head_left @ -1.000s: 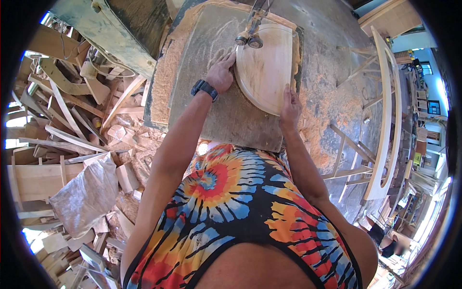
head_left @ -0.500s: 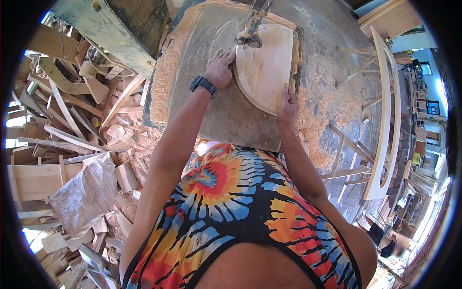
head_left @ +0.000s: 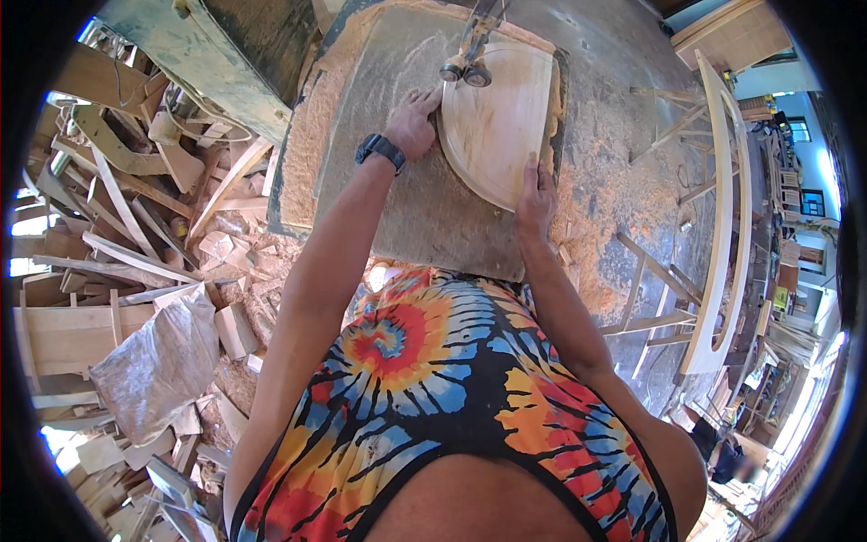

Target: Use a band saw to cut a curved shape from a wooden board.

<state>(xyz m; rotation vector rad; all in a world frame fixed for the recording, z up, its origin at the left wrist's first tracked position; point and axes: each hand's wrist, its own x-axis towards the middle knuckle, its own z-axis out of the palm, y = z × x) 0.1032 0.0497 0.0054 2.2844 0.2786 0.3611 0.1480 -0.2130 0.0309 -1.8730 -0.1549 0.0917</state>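
A pale quarter-oval wooden board (head_left: 492, 135) lies on the worn machine table (head_left: 424, 230), with its top part under a saw guide (head_left: 465, 70) that has two round dark rollers. My left hand (head_left: 411, 124), a dark watch at its wrist, lies open on the table with fingertips against the board's curved left edge. My right hand (head_left: 536, 191) holds the board at its lower right, fingers along the straight side. The blade itself is too small to make out.
A bulky machine body (head_left: 208, 54) stands upper left. Wood offcuts (head_left: 135, 226) and a plastic sheet (head_left: 153, 361) fill the left side; sawdust (head_left: 596, 226) surrounds the table. A long cut-out frame (head_left: 713, 217) rests on trestles at right. Another person (head_left: 722, 452) is at lower right.
The board and both hands have shifted slightly forward, up the picture, and a little left. My grip on the board looks the same.
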